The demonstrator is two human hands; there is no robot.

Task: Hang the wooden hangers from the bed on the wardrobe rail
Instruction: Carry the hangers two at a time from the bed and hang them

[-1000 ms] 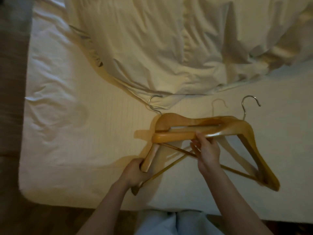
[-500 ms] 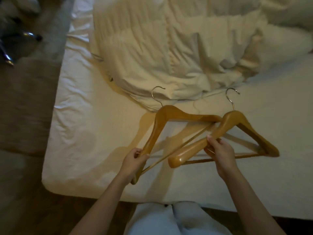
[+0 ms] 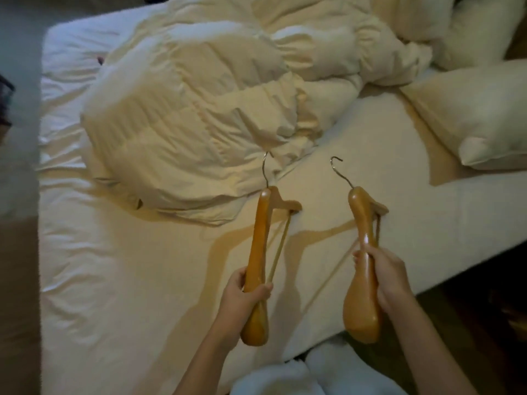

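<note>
I hold two wooden hangers above the bed (image 3: 128,280), one in each hand, both seen nearly edge-on with their metal hooks pointing away from me. My left hand (image 3: 245,292) is shut around the near arm of the left hanger (image 3: 261,238). My right hand (image 3: 385,277) grips the near arm of the right hanger (image 3: 362,223). The two hangers are apart, roughly parallel, with a gap of sheet between them. No wardrobe rail is in view.
A crumpled cream duvet (image 3: 214,109) covers the far half of the bed. Pillows (image 3: 479,115) lie at the right. Dark floor (image 3: 484,323) shows past the bed's right edge, and a grey strip of floor (image 3: 17,138) runs along the left.
The two hangers, overlapping flat on the sheet before, are now lifted and pulled apart, one in each hand. My view has swung right, bringing the pillows in.
</note>
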